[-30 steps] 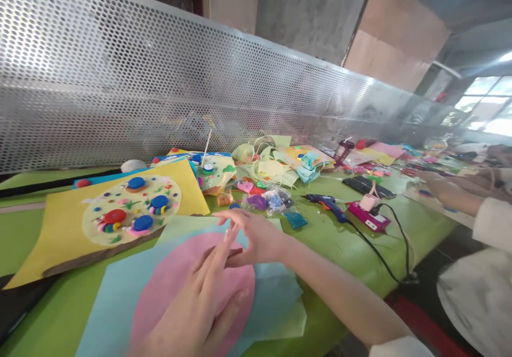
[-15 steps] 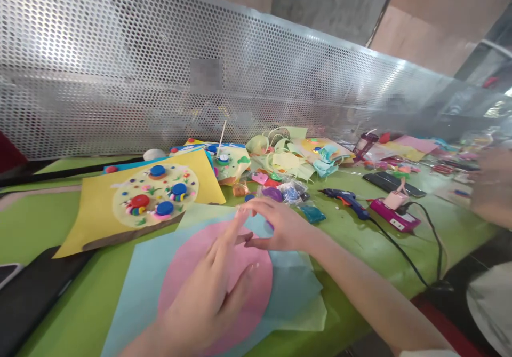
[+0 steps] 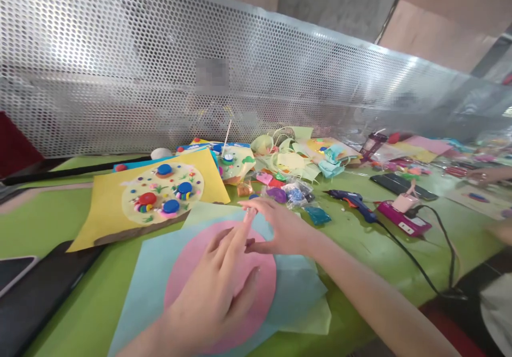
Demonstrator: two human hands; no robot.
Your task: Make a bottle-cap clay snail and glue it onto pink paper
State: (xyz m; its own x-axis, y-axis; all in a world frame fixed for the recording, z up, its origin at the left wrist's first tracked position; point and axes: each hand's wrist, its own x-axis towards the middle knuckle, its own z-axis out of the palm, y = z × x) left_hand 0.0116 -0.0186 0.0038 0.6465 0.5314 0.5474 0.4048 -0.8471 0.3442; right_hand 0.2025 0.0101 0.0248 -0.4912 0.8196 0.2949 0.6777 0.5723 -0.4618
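Note:
My left hand (image 3: 218, 274) is over a pink paper circle (image 3: 258, 306), its index finger stretched forward and its thumb apart. From the right, my right hand (image 3: 282, 226) reaches in with curved fingers, a gap between thumb and index. The fingertips of both hands meet above the circle's far part; no held thing shows, though small details between the fingers are hidden. Under the circle lies light blue paper (image 3: 138, 293), and pale green paper (image 3: 325, 314) sticks out beneath that.
A yellow sheet with blue and red caps (image 3: 100, 202) lies at left, near a black tablet-like object (image 3: 52, 293). Small bags of coloured clay (image 3: 318, 215), a glue gun (image 3: 352, 202) and a pink power strip (image 3: 402, 219) with cords lie right. A perforated metal panel (image 3: 160, 79) stands behind.
The view has shifted slightly, so the table things sit a little further right. My hands keep nearly the same pose, fingertips together. A neighbour's blurred arm at the right has moved back.

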